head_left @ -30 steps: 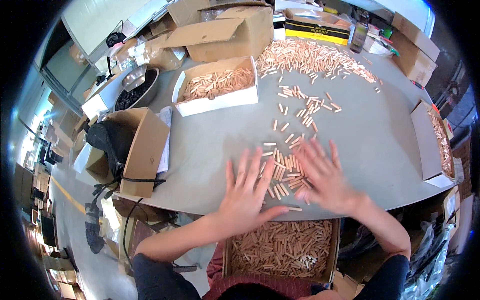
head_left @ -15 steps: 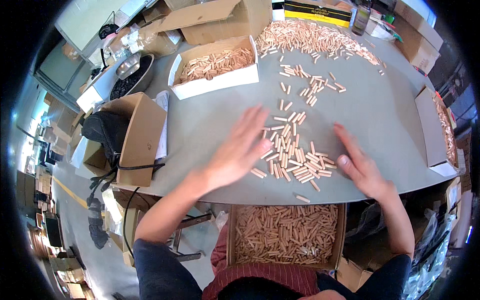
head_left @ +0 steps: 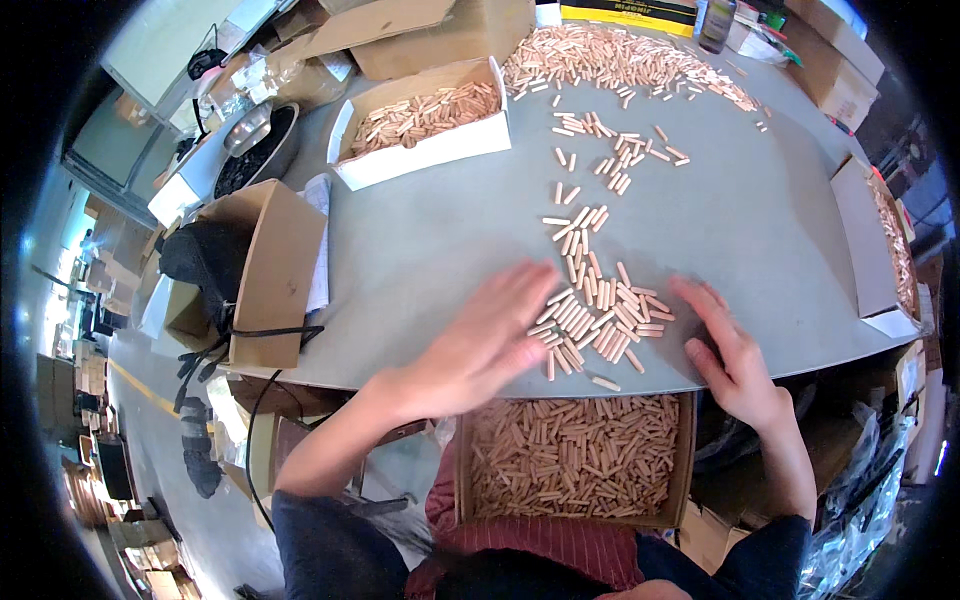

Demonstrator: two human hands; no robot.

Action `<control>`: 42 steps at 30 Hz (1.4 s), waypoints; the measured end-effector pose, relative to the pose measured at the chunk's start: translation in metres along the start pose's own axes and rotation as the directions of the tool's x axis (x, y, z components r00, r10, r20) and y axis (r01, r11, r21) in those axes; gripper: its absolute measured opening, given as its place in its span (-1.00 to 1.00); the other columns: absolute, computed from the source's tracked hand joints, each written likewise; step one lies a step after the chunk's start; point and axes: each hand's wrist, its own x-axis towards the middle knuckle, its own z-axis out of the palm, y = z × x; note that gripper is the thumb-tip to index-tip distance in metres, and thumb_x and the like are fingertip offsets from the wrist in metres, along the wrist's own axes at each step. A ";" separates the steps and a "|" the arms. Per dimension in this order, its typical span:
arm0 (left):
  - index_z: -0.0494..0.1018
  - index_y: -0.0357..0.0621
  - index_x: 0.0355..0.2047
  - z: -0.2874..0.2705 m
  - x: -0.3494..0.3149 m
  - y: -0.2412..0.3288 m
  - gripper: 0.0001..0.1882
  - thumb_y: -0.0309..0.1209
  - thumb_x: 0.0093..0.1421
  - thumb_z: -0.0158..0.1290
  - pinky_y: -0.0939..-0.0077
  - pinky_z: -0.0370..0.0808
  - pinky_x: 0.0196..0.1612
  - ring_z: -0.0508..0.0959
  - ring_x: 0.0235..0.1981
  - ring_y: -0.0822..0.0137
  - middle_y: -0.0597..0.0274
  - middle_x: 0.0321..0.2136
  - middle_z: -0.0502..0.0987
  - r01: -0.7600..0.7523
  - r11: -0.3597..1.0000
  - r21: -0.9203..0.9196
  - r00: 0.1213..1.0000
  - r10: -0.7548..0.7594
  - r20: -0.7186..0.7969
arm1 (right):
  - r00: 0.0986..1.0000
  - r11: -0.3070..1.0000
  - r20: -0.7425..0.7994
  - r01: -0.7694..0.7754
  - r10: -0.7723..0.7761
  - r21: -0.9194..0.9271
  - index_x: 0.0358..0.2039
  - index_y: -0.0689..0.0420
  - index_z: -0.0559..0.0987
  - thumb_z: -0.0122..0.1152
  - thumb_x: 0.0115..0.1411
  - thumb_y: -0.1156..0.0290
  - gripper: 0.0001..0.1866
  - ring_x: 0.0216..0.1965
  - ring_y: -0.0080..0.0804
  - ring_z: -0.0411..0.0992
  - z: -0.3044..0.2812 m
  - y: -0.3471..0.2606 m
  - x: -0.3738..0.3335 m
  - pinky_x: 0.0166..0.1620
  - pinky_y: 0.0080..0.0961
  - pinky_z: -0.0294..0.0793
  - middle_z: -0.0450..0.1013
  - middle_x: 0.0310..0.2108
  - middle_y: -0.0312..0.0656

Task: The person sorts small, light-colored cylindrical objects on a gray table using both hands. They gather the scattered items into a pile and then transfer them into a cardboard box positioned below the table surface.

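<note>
Many small wooden dowels (head_left: 598, 310) lie in a loose cluster near the front edge of the grey table (head_left: 430, 240). My left hand (head_left: 490, 330) is at the cluster's left side, slightly blurred, its fingers stretched out and its fingertips by the outermost dowels. To the right of the cluster, my right hand (head_left: 732, 355) rests low over the table, fingers extended and thumb apart, holding nothing. Below the table edge, against my lap, a cardboard box (head_left: 688, 460) is filled with more dowels. A thin trail of dowels (head_left: 622, 160) stretches from the cluster toward the back.
At the back lies a large heap of dowels (head_left: 620, 60). A white box (head_left: 430, 152) with dowels stands back left, another dowel-filled box (head_left: 862, 250) at the right edge. A cardboard box with a black bag (head_left: 205, 265) and a metal bowl (head_left: 285, 150) are at left.
My left hand has moved right and slightly down, and the cluster's left side is pushed closer together. My right hand has shifted little. The whole view has shifted slightly.
</note>
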 end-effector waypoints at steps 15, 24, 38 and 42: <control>0.72 -0.03 -0.01 0.013 -0.044 0.013 -0.60 -0.65 0.15 0.25 0.26 0.53 -0.07 0.58 -0.18 0.09 0.18 -0.17 0.64 0.001 0.992 0.127 0.949 0.039 -0.314 | 0.987 0.987 -0.121 0.085 -0.102 -0.138 0.00 0.22 0.71 0.15 -0.01 0.81 -0.47 -0.04 0.00 0.51 0.015 -0.019 0.003 0.06 -0.20 0.53 0.57 -0.01 0.00; 0.68 -0.02 0.07 0.011 -0.019 0.007 -0.60 -0.61 0.23 0.24 0.22 0.52 0.02 0.58 -0.08 0.08 0.15 -0.15 0.64 0.100 0.995 -0.008 0.930 -0.096 -0.355 | 0.976 0.999 -0.220 -0.001 -0.008 -0.041 -0.04 0.20 0.71 0.14 0.01 0.80 -0.51 -0.07 0.05 0.58 0.014 -0.007 0.008 0.02 -0.23 0.58 0.59 0.00 0.04; 0.59 -0.02 0.20 0.020 -0.007 0.001 -0.50 -0.63 0.26 0.18 0.22 0.51 0.04 0.52 -0.05 0.00 0.08 0.02 0.56 0.024 0.999 0.027 0.941 -0.013 -0.338 | 0.965 0.996 -0.258 0.017 -0.038 -0.082 0.04 0.22 0.67 0.15 0.17 0.76 -0.57 -0.01 0.08 0.47 0.027 -0.006 0.026 0.08 -0.13 0.50 0.51 0.05 0.03; 0.49 -0.02 0.31 0.018 0.023 -0.011 -0.41 -0.62 0.26 0.13 0.11 0.43 0.20 0.46 0.08 -0.07 0.05 0.15 0.50 0.019 0.980 0.196 0.927 0.057 -0.371 | 0.959 0.978 -0.268 0.037 -0.093 -0.204 0.04 0.21 0.67 0.15 0.13 0.76 -0.54 -0.03 0.06 0.47 0.033 -0.011 0.039 0.07 -0.11 0.50 0.51 0.02 0.02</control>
